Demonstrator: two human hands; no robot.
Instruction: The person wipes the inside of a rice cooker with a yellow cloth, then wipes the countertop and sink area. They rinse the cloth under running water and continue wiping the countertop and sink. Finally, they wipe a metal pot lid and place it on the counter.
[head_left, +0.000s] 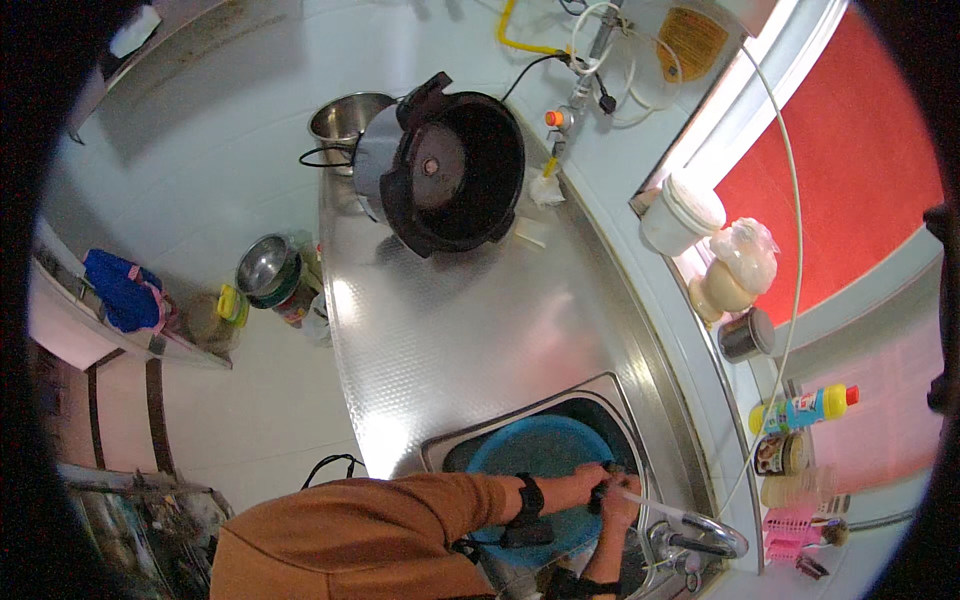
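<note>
My left hand (589, 484) and my right hand (621, 506) are close together at the faucet's mouth. Between them is a small dark object (600, 495), gripped by both; its kind cannot be told. A pale stream or nozzle from the curved metal faucet (712, 536) meets the hands. Below them a blue plastic basin (544, 431) with liquid in it sits in the steel sink (450, 450). Each wrist wears a black band, and a brown sleeve covers much of my left arm.
A dark-lined cooker pot (472, 172) lies on its side on the textured steel counter (450, 315), beside a steel pot (349, 120). Along the ledge stand a white tub (679, 217), a dark jar (746, 335), a yellow-and-blue bottle (802, 409) and a pink basket (784, 532).
</note>
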